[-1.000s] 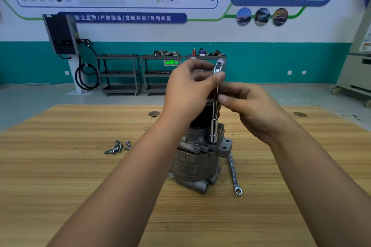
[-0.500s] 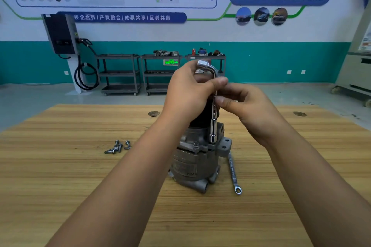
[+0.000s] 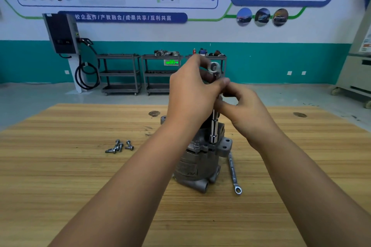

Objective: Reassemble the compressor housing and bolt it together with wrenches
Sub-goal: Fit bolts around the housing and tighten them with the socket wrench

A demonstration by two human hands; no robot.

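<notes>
Left hand (image 3: 192, 94) and right hand (image 3: 247, 112) grip the chrome L-shaped socket wrench (image 3: 214, 126). Tilted, its seemingly seated socket could slip off the grey metal compressor housing (image 3: 192, 163).

socket wrench (image 3: 214, 130) mid-shaft hid by fingers (image 3: 220, 84); compressor (image 3: 192, 163) top behind L arm (image 3: 160, 156)

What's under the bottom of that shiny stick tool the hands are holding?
The socket wrench stands with its lower end on the grey compressor housing, at the flange. Whatever it is turning is covered by the socket end, so I cannot see it.
</notes>
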